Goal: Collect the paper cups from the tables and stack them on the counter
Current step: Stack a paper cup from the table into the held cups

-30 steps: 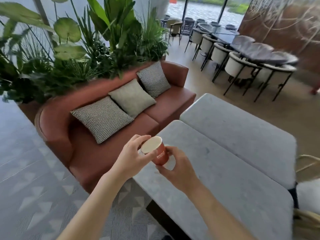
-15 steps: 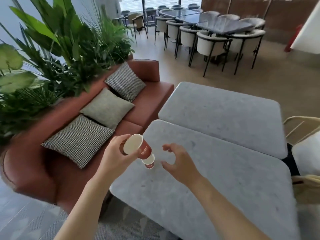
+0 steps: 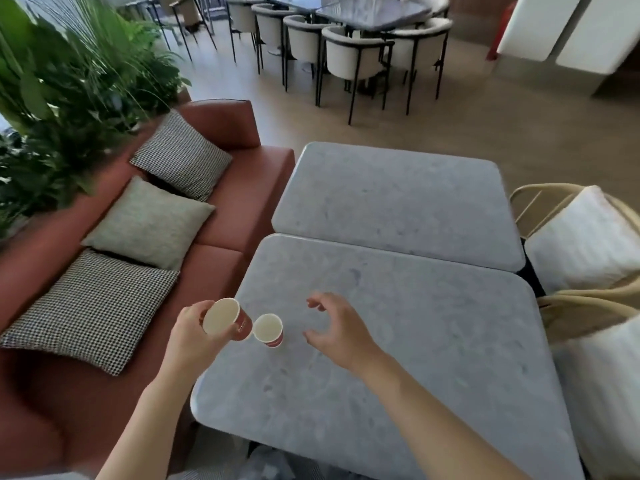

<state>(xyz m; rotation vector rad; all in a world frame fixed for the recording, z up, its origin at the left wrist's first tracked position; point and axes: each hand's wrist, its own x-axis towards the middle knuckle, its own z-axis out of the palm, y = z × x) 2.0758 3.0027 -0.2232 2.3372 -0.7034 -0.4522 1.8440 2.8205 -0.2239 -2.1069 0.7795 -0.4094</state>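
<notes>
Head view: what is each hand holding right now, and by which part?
Left hand grips a red paper cup round its side wall, near the rim. Right hand holds nothing, fingers loosely curled beside the second cup.

- My left hand [image 3: 194,336] sits at about seven o'clock from the middle of the view, fingers and thumb curled round a red paper cup with a pale inside [image 3: 225,320], tilting it so its mouth faces up toward me.
- My left forearm runs bare from the bottom edge up to that hand.
- My right hand [image 3: 337,329] hovers at about five o'clock, palm turned left, fingers spread and loosely curved, holding nothing.
- My right forearm comes in bare from the lower right corner.
</notes>
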